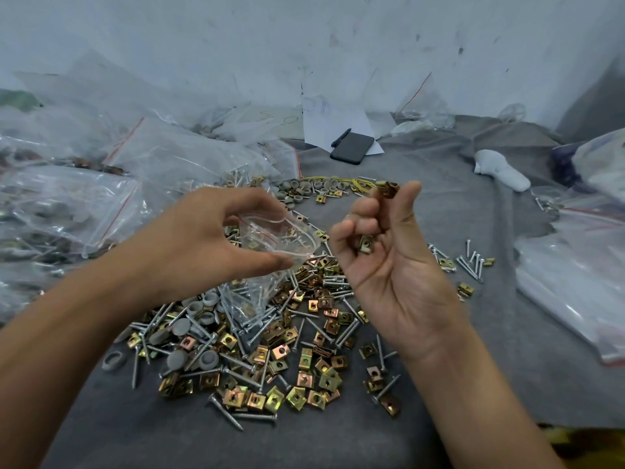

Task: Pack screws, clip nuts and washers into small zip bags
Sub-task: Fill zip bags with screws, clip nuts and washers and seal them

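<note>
Keeping the bag (277, 245) mouth spread wide by the left hand (206, 238) over the pile (270, 350), bring the right hand (382, 252) across and release its pinched clip nut (389, 190) (another sits among its curled fingers) squarely inside.

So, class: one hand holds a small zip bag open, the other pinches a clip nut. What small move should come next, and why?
Probably carry the right hand leftward and drop its clip nut into the zip bag: the left hand holds the bag's mouth open, and screws already lie inside.
</note>
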`<state>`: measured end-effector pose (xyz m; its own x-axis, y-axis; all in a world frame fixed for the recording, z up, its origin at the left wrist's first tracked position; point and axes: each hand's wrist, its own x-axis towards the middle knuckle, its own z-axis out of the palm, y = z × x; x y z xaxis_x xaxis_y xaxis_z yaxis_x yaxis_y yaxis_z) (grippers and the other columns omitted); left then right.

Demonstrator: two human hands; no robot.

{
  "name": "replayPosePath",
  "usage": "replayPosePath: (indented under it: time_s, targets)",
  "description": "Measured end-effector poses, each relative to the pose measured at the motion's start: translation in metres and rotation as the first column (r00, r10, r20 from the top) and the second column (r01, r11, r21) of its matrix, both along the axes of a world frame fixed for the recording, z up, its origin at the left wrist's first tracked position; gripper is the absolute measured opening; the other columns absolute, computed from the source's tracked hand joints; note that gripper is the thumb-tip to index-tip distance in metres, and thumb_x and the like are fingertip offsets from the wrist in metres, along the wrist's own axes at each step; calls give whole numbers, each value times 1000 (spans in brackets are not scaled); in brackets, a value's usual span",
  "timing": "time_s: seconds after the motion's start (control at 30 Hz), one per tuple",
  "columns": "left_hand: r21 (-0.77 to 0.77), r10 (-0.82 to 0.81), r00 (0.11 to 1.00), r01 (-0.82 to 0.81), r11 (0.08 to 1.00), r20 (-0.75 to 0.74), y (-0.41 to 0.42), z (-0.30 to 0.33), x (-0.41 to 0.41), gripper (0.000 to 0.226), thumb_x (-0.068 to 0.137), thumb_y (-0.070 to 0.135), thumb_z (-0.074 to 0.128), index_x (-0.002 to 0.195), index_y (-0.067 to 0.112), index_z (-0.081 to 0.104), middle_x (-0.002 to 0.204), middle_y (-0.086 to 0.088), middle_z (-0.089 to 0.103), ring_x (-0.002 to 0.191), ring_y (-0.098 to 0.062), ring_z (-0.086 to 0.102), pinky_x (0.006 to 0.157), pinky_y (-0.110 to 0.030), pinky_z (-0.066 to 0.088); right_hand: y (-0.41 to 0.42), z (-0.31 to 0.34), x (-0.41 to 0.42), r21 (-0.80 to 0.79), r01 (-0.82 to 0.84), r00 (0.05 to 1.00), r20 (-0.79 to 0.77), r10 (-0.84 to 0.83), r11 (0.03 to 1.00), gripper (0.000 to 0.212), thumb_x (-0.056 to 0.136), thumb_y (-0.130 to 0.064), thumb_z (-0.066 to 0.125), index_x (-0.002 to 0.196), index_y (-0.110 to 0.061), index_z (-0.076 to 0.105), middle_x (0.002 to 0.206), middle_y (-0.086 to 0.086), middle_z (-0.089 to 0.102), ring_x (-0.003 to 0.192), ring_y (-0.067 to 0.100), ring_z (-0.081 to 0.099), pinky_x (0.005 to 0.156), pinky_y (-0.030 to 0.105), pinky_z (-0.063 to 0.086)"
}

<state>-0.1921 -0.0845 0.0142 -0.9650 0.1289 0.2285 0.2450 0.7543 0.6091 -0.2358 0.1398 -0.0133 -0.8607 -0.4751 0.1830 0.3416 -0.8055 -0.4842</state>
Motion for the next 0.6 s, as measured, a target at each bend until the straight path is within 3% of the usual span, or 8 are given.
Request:
replayPosePath:
  time_s: [0.3, 0.6]
  targets:
    - [-2, 4, 1000, -4, 1000, 20, 1, 3, 1, 55, 64, 68, 79, 114, 49, 68, 122, 46, 61, 111, 31, 50, 80, 1, 36, 1, -2, -2, 33, -105, 980, -165, 109, 994, 34, 81, -40, 78, 92, -8, 71, 78, -1, 63, 58, 2, 46, 52, 16, 40]
    - [-6, 10, 999, -10, 1000, 51, 2, 4, 1, 58, 64, 70, 79, 116, 49, 67, 121, 39, 65, 114, 28, 50, 87, -6, 36, -2, 7, 9, 199, -59, 933, -338, 125, 978, 39, 86, -40, 77, 88, -9, 53, 71, -3, 47, 54, 3, 35, 45, 14, 33]
